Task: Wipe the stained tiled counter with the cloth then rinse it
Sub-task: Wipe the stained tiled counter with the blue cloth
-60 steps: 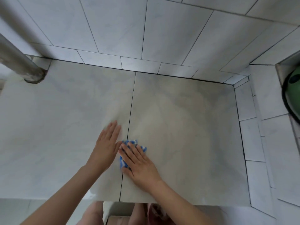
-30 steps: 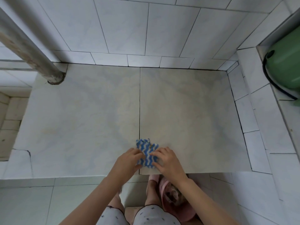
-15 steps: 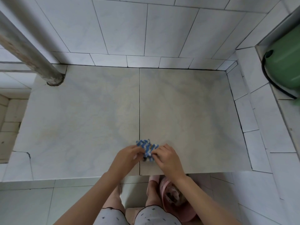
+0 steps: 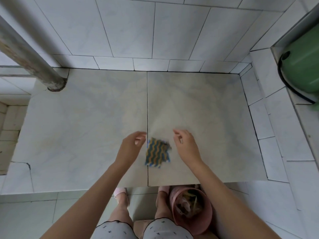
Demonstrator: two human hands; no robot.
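Both grips had let go: the left hand (image 4: 131, 144) and right hand (image 4: 186, 145) hung with fingers loosely spread, holding nothing, where half a second before both had pinched the cloth (image 4: 157, 152) bunched between them. The wavy-striped cloth was now opened out flat at the 6 o'clock part of the table (image 4: 77, 126), over the grout seam, with the left hand at its 10 o'clock and the right at its 2 o'clock. It was blurred, so whether it had fully settled could not be told. Refolding to a fresh face seemed done; wiping probably came next, with rinsing still ahead.
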